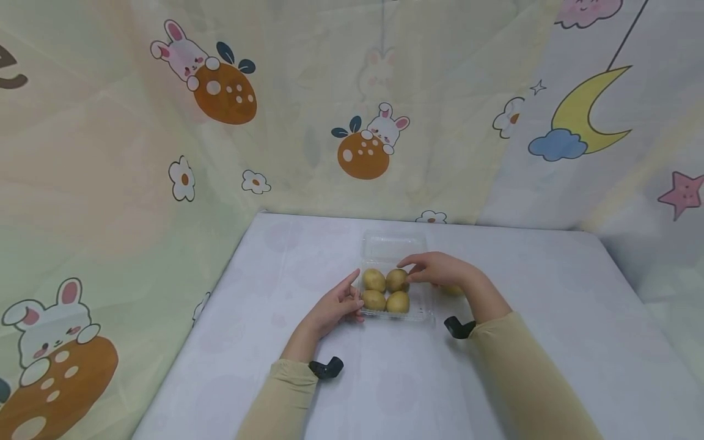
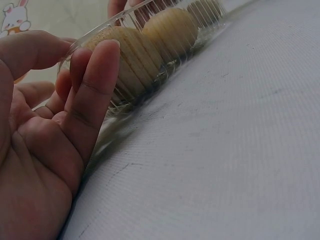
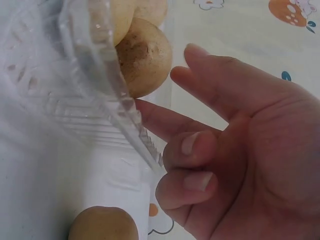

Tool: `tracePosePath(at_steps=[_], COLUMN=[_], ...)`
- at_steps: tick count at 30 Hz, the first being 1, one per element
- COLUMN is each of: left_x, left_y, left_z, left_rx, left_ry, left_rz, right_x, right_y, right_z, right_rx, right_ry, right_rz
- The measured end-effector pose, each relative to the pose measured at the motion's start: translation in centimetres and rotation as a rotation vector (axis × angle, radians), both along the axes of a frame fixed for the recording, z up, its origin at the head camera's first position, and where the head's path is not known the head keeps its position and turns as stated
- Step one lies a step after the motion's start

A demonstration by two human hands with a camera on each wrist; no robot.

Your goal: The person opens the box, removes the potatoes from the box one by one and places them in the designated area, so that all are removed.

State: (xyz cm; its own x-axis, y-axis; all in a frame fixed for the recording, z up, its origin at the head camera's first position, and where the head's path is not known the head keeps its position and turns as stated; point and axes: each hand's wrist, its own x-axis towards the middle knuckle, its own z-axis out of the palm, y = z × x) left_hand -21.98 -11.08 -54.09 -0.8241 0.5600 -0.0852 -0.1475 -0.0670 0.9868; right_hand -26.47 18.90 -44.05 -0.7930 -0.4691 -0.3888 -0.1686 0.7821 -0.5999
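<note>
A clear plastic box (image 1: 420,305) with its lid (image 1: 395,245) raised at the back holds several small potatoes (image 1: 374,300) in two rows on its left side. My left hand (image 1: 337,304) grips the box's left end, thumb at the rim. In the left wrist view its fingers (image 2: 97,75) stand by the ribbed wall. My right hand (image 1: 442,269) is over the box's right side, thumb and forefinger spread beside the back right potato (image 1: 397,280). In the right wrist view a gap shows between two fingertips and that potato (image 3: 144,59); two other fingers curl near the rim.
Another potato (image 1: 452,290) lies on the white table (image 1: 385,379) just right of the box, partly hidden by my right wrist. A printed cloth (image 1: 297,122) hangs behind the table. Both wrists carry a small black camera mount (image 1: 327,368).
</note>
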Motion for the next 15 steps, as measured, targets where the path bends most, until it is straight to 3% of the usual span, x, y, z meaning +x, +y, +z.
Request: tracePosePath(at_steps=[15], left_x=[0.11], left_y=[0.01], left_z=[0.17], left_rx=[0.002], left_ry=[0.005], left_rz=[-0.004], right_x=[-1.0], right_y=[-1.05], right_z=[0.1], right_rx=[0.096], right_ry=[-0.064], right_rz=[0.04])
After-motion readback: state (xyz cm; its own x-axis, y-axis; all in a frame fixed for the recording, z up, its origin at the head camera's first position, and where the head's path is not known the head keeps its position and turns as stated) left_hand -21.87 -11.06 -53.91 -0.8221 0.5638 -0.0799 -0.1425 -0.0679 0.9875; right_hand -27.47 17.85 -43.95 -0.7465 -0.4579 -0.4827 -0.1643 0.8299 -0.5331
